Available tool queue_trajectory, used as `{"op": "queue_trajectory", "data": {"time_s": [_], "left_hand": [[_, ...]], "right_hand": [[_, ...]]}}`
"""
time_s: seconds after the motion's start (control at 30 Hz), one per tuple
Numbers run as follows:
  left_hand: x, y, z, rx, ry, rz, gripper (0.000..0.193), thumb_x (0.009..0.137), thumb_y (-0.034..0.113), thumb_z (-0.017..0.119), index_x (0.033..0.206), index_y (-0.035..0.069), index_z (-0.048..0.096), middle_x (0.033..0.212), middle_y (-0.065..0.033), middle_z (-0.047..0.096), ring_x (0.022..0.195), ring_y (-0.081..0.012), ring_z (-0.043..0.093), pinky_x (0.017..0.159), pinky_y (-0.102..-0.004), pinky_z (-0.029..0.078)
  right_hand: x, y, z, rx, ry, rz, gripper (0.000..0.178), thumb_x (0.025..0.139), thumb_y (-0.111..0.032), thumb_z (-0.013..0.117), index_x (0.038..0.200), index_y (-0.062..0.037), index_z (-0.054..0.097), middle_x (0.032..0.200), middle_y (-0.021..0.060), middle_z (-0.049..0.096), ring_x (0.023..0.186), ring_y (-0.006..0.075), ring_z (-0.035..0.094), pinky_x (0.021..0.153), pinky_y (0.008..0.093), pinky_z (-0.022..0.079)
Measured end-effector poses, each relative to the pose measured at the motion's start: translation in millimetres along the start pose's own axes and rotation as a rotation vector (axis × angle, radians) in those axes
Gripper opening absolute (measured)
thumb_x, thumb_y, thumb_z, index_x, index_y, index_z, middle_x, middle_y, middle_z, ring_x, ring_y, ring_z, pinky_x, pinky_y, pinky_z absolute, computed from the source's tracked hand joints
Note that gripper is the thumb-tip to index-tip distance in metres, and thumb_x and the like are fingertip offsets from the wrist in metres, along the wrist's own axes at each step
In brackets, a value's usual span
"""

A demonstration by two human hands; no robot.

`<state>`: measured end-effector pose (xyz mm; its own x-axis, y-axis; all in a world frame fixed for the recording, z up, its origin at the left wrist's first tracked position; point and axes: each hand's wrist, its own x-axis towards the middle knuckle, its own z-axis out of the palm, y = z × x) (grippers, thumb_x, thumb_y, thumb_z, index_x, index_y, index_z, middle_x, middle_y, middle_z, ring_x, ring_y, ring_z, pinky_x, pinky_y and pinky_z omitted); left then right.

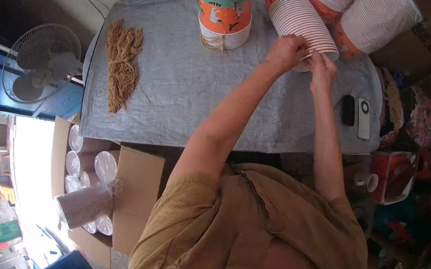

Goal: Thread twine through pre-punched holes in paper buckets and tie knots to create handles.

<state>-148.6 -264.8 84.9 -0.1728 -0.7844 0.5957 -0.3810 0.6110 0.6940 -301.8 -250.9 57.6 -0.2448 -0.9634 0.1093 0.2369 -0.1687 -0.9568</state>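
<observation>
A long stack of nested paper buckets (301, 20) lies on its side on the grey-covered table (176, 90), its orange patterned end pointing away from me. My left hand (287, 51) is at the left of the stack's near end, fingers curled in against the rims. From the near right, my right hand (322, 71) pinches the edge of the nearest rim. Both hands are close together, and the fingertips are partly hidden. A shorter stack of orange and green buckets (226, 14) stands upside down beyond them, with twine (213, 42) around its lower rims.
A bundle of brown twine (123, 65) lies at the table's left. More wrapped bucket stacks (375, 13) lean at the far right. A phone (363, 118) and a dark case (349, 110) lie near the right edge. An open carton (135, 173) holds wrapped stacks; a fan (41, 71) stands behind.
</observation>
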Motion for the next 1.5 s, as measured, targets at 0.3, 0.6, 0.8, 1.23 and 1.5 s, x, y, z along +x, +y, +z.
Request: {"op": "queue_trajectory", "data": {"time_s": [0.3, 0.6, 0.8, 1.23, 1.5], "left_hand": [[-4.1, -14.1, 2.7, -0.050, -0.110, -0.038, 0.019, 0.079, 0.018, 0.077, 0.093, 0.007, 0.072, 0.084, -0.0116, 0.073, 0.076, -0.0276, 0.071, 0.070, -0.0379, 0.056], [-16.1, -3.8, 36.0, 0.161, -0.027, -0.150, 0.024, 0.080, 0.026, 0.071, 0.088, 0.003, 0.068, 0.085, -0.0188, 0.069, 0.085, -0.0395, 0.068, 0.075, -0.0489, 0.054], [-76.3, -23.9, -15.8, 0.053, -0.053, -0.157, 0.018, 0.080, 0.018, 0.073, 0.087, 0.002, 0.069, 0.082, -0.0178, 0.070, 0.077, -0.0373, 0.068, 0.070, -0.0454, 0.054], [-264.9, -25.3, -240.5, 0.215, 0.331, -0.683, 0.015, 0.088, 0.016, 0.068, 0.098, 0.005, 0.073, 0.086, -0.0148, 0.073, 0.078, -0.0237, 0.073, 0.070, -0.0334, 0.056], [-249.6, -35.8, -305.6, 0.174, 0.417, -0.675, 0.018, 0.090, 0.014, 0.071, 0.100, -0.001, 0.072, 0.081, -0.0076, 0.073, 0.076, -0.0147, 0.072, 0.066, -0.0281, 0.055]], "right_hand": [[-12.0, 2.5, -9.7, -0.136, -0.023, -0.006, 0.033, 0.099, -0.019, 0.060, 0.118, 0.0077, 0.061, 0.109, 0.0140, 0.066, 0.093, 0.0242, 0.068, 0.083, 0.0352, 0.058], [-52.0, -18.1, -44.9, -0.491, 0.195, -0.163, 0.023, 0.094, -0.013, 0.059, 0.099, 0.0088, 0.066, 0.088, 0.0078, 0.067, 0.078, 0.0159, 0.063, 0.070, 0.0324, 0.053], [-150.3, -82.1, -49.8, -0.994, 0.118, -0.428, 0.017, 0.095, -0.011, 0.057, 0.095, 0.0054, 0.063, 0.080, 0.0059, 0.065, 0.072, 0.0127, 0.057, 0.066, 0.0326, 0.049], [-212.3, -52.4, 94.4, -1.041, -0.673, -0.855, 0.018, 0.084, -0.005, 0.072, 0.102, -0.0042, 0.067, 0.098, 0.0073, 0.071, 0.099, 0.0237, 0.066, 0.102, 0.0476, 0.039], [-218.4, -43.2, 82.0, -1.006, -0.734, -0.732, 0.018, 0.082, -0.002, 0.071, 0.099, -0.0053, 0.067, 0.100, 0.0066, 0.070, 0.113, 0.0234, 0.063, 0.110, 0.0522, 0.034]]}}
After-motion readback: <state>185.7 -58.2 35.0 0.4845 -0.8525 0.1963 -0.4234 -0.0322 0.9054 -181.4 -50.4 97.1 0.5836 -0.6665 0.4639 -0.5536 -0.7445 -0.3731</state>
